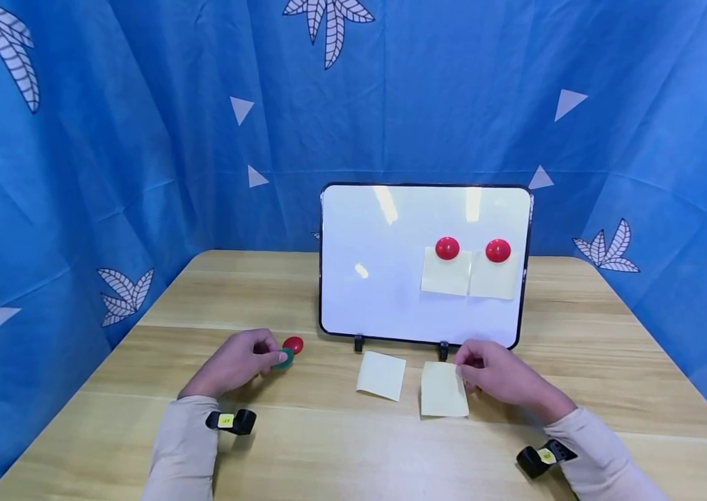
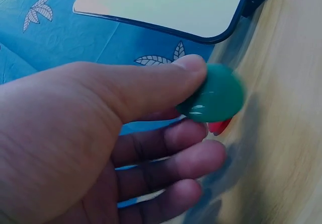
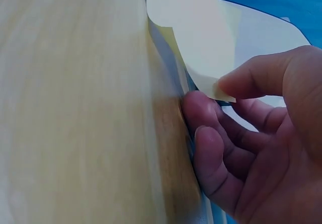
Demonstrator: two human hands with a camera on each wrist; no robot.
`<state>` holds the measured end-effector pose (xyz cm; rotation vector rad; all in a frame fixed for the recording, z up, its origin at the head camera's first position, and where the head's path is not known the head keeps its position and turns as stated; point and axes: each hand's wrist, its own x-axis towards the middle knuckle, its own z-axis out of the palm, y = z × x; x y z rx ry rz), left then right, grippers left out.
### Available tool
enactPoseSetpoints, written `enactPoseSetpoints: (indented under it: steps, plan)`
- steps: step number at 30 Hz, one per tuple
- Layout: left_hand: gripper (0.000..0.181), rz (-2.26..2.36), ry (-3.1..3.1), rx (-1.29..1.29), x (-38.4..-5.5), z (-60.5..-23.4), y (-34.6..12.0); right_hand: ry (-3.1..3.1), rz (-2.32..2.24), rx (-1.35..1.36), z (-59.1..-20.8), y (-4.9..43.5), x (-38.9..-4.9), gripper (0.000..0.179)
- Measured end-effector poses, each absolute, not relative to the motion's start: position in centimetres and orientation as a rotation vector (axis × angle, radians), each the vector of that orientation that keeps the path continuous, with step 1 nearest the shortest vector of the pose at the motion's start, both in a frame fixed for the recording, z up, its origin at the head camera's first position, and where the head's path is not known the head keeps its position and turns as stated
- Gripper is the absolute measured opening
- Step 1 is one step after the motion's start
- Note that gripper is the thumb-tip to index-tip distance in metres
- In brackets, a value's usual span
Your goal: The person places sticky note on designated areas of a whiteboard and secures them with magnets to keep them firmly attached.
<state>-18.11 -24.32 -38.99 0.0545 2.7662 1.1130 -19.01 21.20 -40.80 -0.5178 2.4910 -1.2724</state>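
Note:
Between thumb and fingers, my left hand (image 1: 245,359) pinches a round green magnet (image 2: 219,95). A red magnet (image 1: 294,344) lies on the table just beyond it, mostly hidden in the left wrist view. With thumb and fingertips my right hand (image 1: 496,370) pinches the right edge of a pale yellow paper note (image 1: 444,391) in front of the whiteboard (image 1: 378,278). Another pale note (image 1: 381,376) lies on the table to the left, between the two hands. On the board's right half, two round red magnets (image 1: 447,248) sit at the tops of two pale notes (image 1: 493,278).
The whiteboard stands upright on small black feet (image 1: 358,343) on a wooden table (image 1: 253,285). Behind and at the sides hangs a blue curtain (image 1: 429,104) with leaf prints. Each wrist wears a black strapped camera (image 1: 243,422).

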Motion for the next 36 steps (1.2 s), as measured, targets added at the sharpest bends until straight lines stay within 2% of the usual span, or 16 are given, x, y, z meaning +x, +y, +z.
enactPoseSetpoints:
  steps: [12,26,36]
  plan:
    - [0.008,1.171,2.832,0.157,-18.6,-39.4,-23.5,2.468,-1.374,-0.529,-40.7,21.0,-18.9,0.006]
    - [0.025,1.094,2.891,0.164,-18.9,-39.7,-23.3,2.465,-1.384,-0.536,-40.8,21.1,-18.9,0.011]
    - [0.012,1.155,2.862,0.197,-19.1,-40.1,-23.1,2.456,-1.418,-0.567,-40.6,21.1,-19.0,0.015]
